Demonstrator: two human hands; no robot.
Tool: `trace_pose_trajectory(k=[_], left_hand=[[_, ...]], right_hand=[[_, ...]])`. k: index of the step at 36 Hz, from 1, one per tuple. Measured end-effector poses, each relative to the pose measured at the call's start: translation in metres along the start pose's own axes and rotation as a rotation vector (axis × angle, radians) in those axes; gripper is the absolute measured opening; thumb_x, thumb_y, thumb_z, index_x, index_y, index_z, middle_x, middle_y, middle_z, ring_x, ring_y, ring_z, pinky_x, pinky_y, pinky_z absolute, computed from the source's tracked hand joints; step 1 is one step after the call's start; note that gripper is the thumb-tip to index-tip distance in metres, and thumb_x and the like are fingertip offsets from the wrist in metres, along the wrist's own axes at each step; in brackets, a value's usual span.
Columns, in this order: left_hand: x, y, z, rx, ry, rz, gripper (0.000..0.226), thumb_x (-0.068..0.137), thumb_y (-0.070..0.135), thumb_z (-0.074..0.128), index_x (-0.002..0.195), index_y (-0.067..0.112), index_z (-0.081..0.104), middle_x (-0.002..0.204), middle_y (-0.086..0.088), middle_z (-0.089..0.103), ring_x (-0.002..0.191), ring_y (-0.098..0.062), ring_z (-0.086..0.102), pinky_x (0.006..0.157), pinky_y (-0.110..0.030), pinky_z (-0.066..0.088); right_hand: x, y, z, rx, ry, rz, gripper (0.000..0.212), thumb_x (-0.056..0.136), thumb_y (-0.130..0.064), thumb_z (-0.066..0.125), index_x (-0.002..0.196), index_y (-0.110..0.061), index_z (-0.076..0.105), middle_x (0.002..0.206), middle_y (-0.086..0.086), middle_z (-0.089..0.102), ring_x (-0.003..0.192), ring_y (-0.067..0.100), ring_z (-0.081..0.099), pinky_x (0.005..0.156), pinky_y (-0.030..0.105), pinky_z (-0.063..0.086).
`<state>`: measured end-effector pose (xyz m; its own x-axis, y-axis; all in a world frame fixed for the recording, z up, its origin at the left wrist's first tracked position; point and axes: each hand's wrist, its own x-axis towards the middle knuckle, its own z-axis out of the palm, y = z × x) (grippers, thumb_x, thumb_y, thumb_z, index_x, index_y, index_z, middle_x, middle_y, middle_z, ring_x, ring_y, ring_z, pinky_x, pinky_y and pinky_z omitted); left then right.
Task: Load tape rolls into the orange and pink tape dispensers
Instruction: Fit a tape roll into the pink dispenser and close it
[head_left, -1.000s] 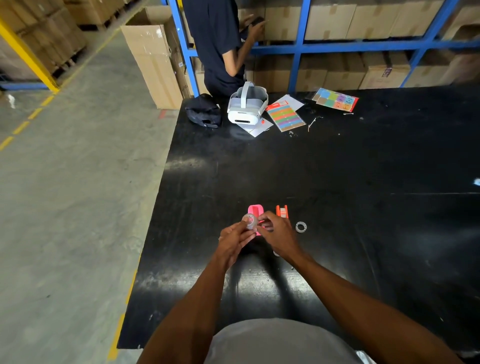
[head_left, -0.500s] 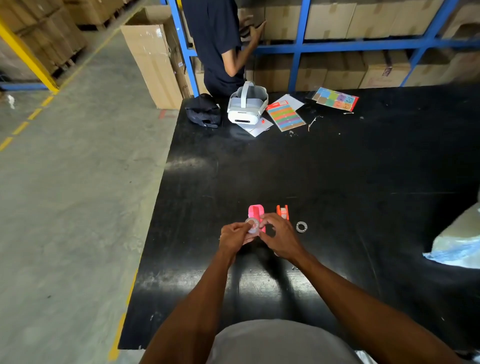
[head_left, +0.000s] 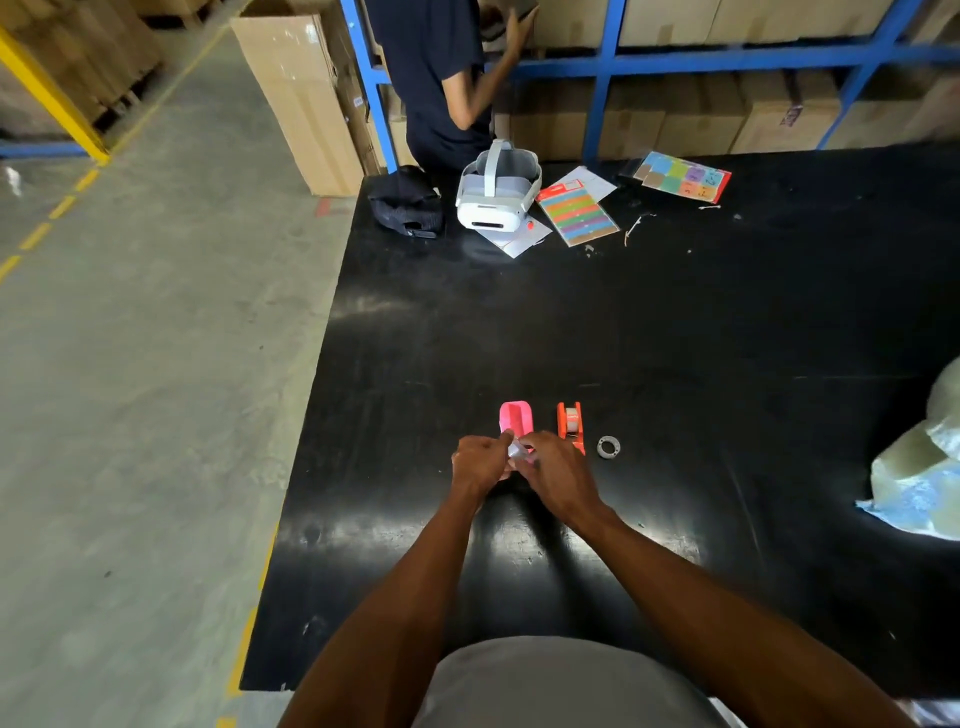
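Observation:
A pink tape dispenser (head_left: 516, 417) lies on the black table (head_left: 675, 338), its near end hidden by my hands. Right of it stands an orange tape dispenser (head_left: 570, 423) with a tape roll seated in it. A small clear tape roll (head_left: 516, 450) is pinched between my left hand (head_left: 480, 462) and my right hand (head_left: 558, 470), just at the pink dispenser's near end. A loose grey ring (head_left: 608, 447) lies flat on the table to the right of the orange dispenser.
A white headset (head_left: 496, 189), a black pouch (head_left: 408, 202) and coloured sheets (head_left: 576, 213) lie at the table's far edge. A person in dark clothes (head_left: 431, 78) stands beyond by blue shelving. A plastic-wrapped bundle (head_left: 919, 467) sits at the right edge. The table's left edge drops to the floor.
Both hands lowered the tape roll from above the pink dispenser down to its near end. A plastic-wrapped bundle came into view at the right.

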<state>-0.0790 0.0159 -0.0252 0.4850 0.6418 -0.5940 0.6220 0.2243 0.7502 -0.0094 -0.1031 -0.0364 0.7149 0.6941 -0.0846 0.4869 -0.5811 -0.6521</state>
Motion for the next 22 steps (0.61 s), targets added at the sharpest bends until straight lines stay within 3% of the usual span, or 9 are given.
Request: trace_pose_trajectory(k=[4,6,8,11,14,18,22], left_hand=[[0.012,-0.005,0.001,-0.052,-0.117,-0.069,0.025,0.086,0.029,0.062,0.083,0.015,0.082,0.089,-0.013,0.08,0.087,-0.026,0.078,0.09,-0.042,0.062],[0.02,-0.01,0.001,0.007,-0.13,-0.035,0.02,0.083,0.029,0.063,0.081,0.022,0.082,0.09,-0.011,0.08,0.089,-0.026,0.077,0.091,-0.048,0.061],[0.029,-0.017,0.003,0.088,-0.157,0.038,0.021,0.082,0.032,0.063,0.088,0.027,0.083,0.093,-0.01,0.08,0.088,-0.022,0.075,0.091,-0.052,0.059],[0.026,-0.006,0.004,0.157,-0.187,0.114,0.029,0.09,0.021,0.06,0.111,0.028,0.079,0.105,-0.008,0.079,0.09,-0.017,0.07,0.092,-0.047,0.058],[0.028,0.004,0.006,0.176,-0.185,0.143,0.039,0.094,0.008,0.054,0.127,0.023,0.071,0.111,-0.015,0.076,0.09,-0.023,0.069,0.091,-0.048,0.058],[0.038,0.006,0.01,0.187,-0.167,0.135,0.042,0.095,0.004,0.051,0.13,0.021,0.069,0.118,-0.011,0.074,0.104,-0.028,0.071,0.095,-0.042,0.057],[0.046,0.003,0.013,0.146,-0.13,0.153,0.045,0.095,0.001,0.048,0.131,0.018,0.068,0.108,-0.01,0.076,0.082,-0.019,0.065,0.082,-0.041,0.057]], right_hand=[[0.004,0.001,0.0,0.073,0.025,0.076,0.038,0.101,-0.045,0.051,0.077,-0.019,0.065,0.076,0.004,0.069,0.064,0.018,0.056,0.06,0.029,0.039],[0.009,0.007,0.003,0.128,0.022,0.117,0.04,0.102,-0.048,0.048,0.072,-0.024,0.06,0.069,-0.001,0.064,0.062,0.018,0.056,0.06,0.029,0.04],[0.016,0.014,0.006,0.19,0.025,0.175,0.041,0.098,-0.051,0.05,0.076,-0.019,0.064,0.073,-0.004,0.07,0.066,0.018,0.065,0.063,0.034,0.052],[0.035,0.033,0.018,0.225,0.017,0.232,0.035,0.09,-0.051,0.059,0.089,-0.018,0.071,0.083,-0.003,0.076,0.076,0.013,0.071,0.07,0.043,0.06],[0.048,0.035,0.019,0.227,0.011,0.298,0.032,0.082,-0.051,0.065,0.087,-0.021,0.073,0.083,-0.005,0.077,0.078,0.012,0.073,0.073,0.041,0.061],[0.056,0.008,0.002,0.161,0.008,0.374,0.024,0.084,-0.042,0.073,0.092,-0.019,0.077,0.092,0.0,0.078,0.087,0.02,0.072,0.073,0.028,0.052],[0.066,-0.002,0.004,0.143,0.02,0.432,0.036,0.08,-0.047,0.078,0.101,-0.019,0.077,0.099,0.003,0.077,0.092,0.026,0.071,0.076,0.033,0.055]])
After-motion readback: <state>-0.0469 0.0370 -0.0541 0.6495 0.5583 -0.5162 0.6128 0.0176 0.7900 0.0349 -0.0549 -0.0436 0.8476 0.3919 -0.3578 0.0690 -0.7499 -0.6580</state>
